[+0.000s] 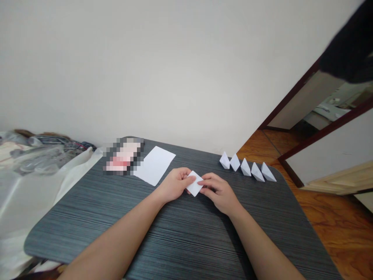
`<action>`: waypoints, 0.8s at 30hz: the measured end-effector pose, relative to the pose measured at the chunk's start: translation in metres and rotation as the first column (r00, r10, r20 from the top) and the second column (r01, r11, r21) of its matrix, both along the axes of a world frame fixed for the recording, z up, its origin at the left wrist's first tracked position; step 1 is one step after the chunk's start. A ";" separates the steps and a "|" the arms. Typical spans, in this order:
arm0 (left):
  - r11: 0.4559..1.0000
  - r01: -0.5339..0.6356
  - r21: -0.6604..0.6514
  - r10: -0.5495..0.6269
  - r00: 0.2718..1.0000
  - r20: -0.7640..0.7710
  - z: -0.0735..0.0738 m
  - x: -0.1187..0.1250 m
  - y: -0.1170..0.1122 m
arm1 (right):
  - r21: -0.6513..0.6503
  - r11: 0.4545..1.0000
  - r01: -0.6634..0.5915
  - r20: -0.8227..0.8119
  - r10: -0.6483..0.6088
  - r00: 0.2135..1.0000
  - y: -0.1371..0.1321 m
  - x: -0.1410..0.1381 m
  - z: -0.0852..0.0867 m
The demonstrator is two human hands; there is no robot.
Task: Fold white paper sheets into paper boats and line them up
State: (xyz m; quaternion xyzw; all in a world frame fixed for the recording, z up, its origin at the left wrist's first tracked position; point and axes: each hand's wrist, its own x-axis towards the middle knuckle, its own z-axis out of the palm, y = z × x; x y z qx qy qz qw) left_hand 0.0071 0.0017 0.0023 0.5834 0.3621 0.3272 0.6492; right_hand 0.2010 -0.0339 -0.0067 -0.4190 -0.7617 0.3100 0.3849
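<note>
White folded paper (194,188), in the head view, sits over the middle of the bench (180,233). Left hand (174,184) clamps its left side, thumb on top; right hand (220,192) pinches the right edge. Good practice, in my judgement: hold the left thumb firm, match edges exactly, press creases from the centre outward. Paper shapes (245,168) stand to the right; blank sheet (157,165) lies left.
</note>
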 end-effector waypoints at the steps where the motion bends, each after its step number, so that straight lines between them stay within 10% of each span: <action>1: 1.000 0.003 0.002 -0.003 1.000 -0.005 0.000 0.000 0.000 | 0.012 1.000 0.001 0.008 -0.001 1.000 0.001 0.001 -0.001; 24: 0.984 0.164 0.064 -0.159 0.985 -0.074 0.005 0.000 -0.003 | -0.094 0.977 0.191 -0.001 -0.192 0.981 0.000 -0.008 -0.005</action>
